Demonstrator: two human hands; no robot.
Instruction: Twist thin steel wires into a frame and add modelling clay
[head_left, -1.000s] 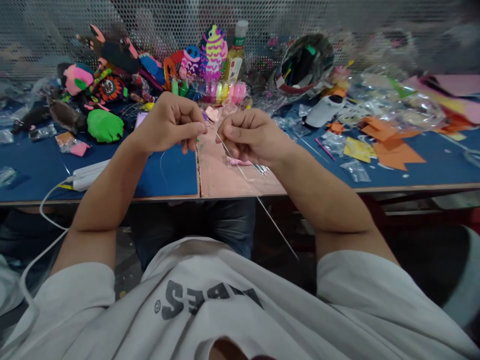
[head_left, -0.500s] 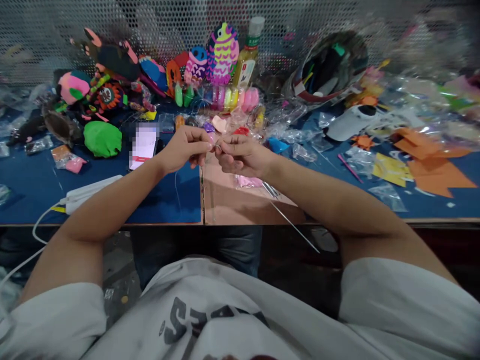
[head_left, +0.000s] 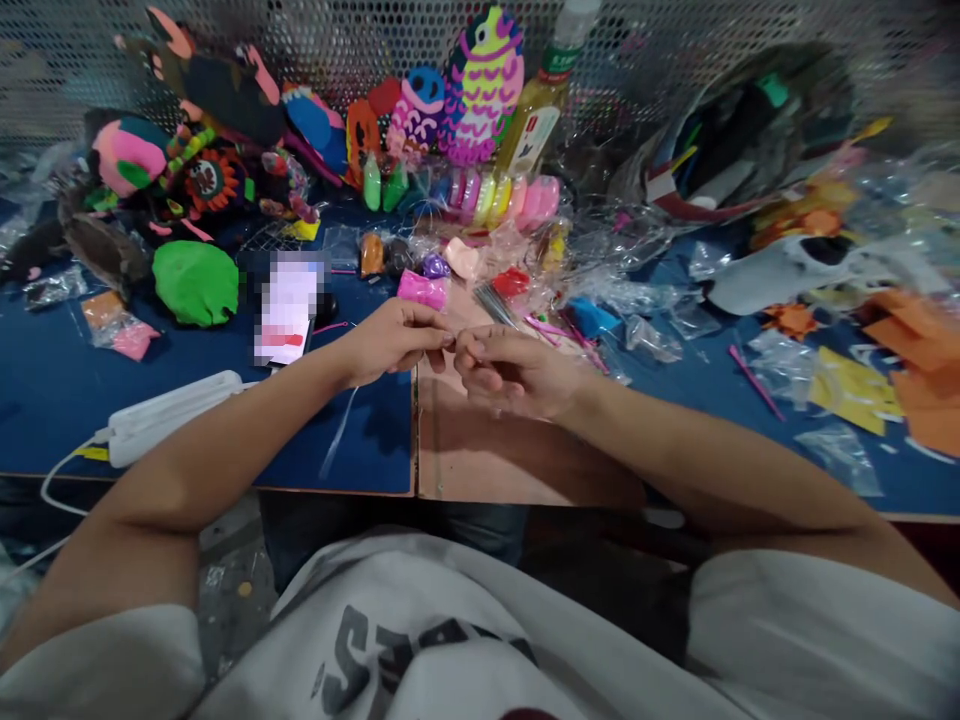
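Observation:
My left hand (head_left: 401, 338) is closed in a pinch, thumb against forefinger, over the seam of the table. Its fingertips meet those of my right hand (head_left: 517, 370), also pinched with the other fingers curled. Whatever lies between the fingertips is too small and hidden to name. Just behind the hands are a bright pink packet (head_left: 424, 288), a bundle of thin metal wires (head_left: 495, 303) and a red lump (head_left: 511, 282). Thin clear strips (head_left: 341, 435) lie below my left wrist.
A phone (head_left: 285, 305), a green clay piece (head_left: 196, 282) and a white power strip (head_left: 176, 415) lie left. Colourful clay figures (head_left: 484, 85) and a bottle (head_left: 540, 120) stand behind. To the right are a bucket (head_left: 660, 190), plastic bags and orange sheets (head_left: 926, 410).
The view has shifted, so the table items appear lower and more spread out. The thin rod that stuck out below my right hand no longer shows. Both hands stay pinched together.

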